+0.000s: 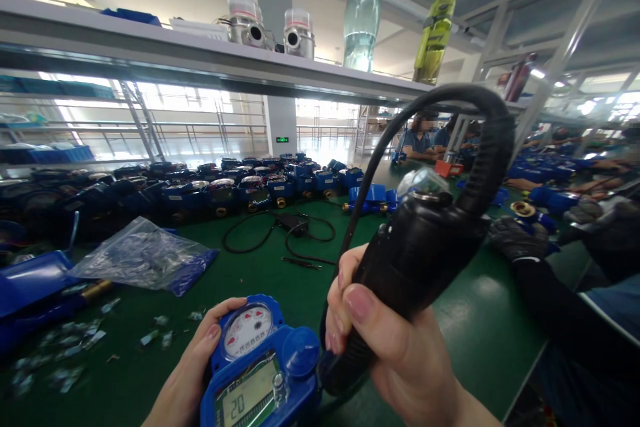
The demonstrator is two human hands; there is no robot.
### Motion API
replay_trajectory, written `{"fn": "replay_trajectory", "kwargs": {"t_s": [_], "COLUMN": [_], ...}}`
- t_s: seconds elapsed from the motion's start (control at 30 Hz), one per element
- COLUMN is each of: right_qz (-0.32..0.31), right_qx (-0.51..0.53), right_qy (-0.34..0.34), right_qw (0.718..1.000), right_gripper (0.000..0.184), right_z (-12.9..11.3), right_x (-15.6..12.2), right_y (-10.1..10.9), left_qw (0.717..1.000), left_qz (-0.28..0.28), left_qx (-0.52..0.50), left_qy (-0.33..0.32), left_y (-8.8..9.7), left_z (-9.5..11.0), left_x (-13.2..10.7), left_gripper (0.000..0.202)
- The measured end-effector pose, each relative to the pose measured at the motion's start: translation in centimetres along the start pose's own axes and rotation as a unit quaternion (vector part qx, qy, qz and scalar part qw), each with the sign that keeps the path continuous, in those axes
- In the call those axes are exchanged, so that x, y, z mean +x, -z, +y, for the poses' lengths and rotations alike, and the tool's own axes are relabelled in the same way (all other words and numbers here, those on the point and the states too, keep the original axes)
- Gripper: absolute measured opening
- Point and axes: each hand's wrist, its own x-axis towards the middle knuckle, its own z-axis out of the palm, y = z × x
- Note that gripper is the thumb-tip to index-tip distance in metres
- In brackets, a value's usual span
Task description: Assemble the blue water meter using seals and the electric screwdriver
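Observation:
My left hand (187, 367) grips the left side of a blue water meter (295, 380). It has a round white dial with red pointers and a small display reading 20; its lower part runs out of view. My right hand (400, 340) is wrapped around a black corded hand tool (415, 253), shaped like an electric screwdriver. A thick cable (493, 140) loops from the tool's upper end. The tool slants down to the left, its lower end close beside the meter's right side; whether they touch I cannot tell.
Rows of blue meters (220, 193) line the back of the green table (480, 320). A clear plastic bag (145, 253) and small loose pieces (70, 340) lie left. A black cable with a box (293, 223) lies centrally. Bottles (363, 20) stand on the shelf. A co-worker's gloved hand (520, 237) is at right.

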Motion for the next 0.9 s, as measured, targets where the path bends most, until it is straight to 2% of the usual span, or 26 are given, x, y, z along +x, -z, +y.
{"fn": "replay_trajectory", "kwargs": {"t_s": [0.2,0.4,0.5,0.57,0.67,0.8,0.9], "right_qz": [0.007,0.134,0.213,0.274,0.341,0.390,0.396], "right_qx": [0.024,0.105,0.118,0.137,0.170,0.190,0.170], "right_qy": [0.013,0.031,0.050,0.052,0.014,-0.078,-0.139], "right_qw": [1.000,0.985,0.969,0.951,0.925,0.898,0.892], "right_gripper": [0.026,0.023,0.022,0.022,0.027,0.032,0.030], "right_z": [-0.5,-2.5,-2.1,-0.7,3.0,8.8,12.1], "right_x": [0.2,3.1,5.2,6.5,7.7,8.1,8.2], "right_y": [0.8,2.6,3.9,4.6,5.3,6.2,7.1], "left_qw": [1.000,1.000,0.999,0.998,0.998,0.999,0.998], "left_qz": [0.017,-0.001,0.001,0.003,0.013,0.024,0.040], "left_qx": [-0.021,-0.025,-0.035,-0.046,-0.040,-0.020,0.011], "left_qy": [-0.001,-0.012,-0.034,-0.045,-0.044,-0.032,-0.048], "left_y": [-0.2,-0.2,-0.3,-0.4,-0.4,-0.1,0.6], "left_z": [-0.2,-0.3,-0.6,-0.8,-1.0,-0.9,-0.6], "left_x": [0.2,0.2,0.3,0.4,0.5,0.4,0.1], "left_gripper": [0.059,0.058,0.053,0.053,0.055,0.054,0.050]}}
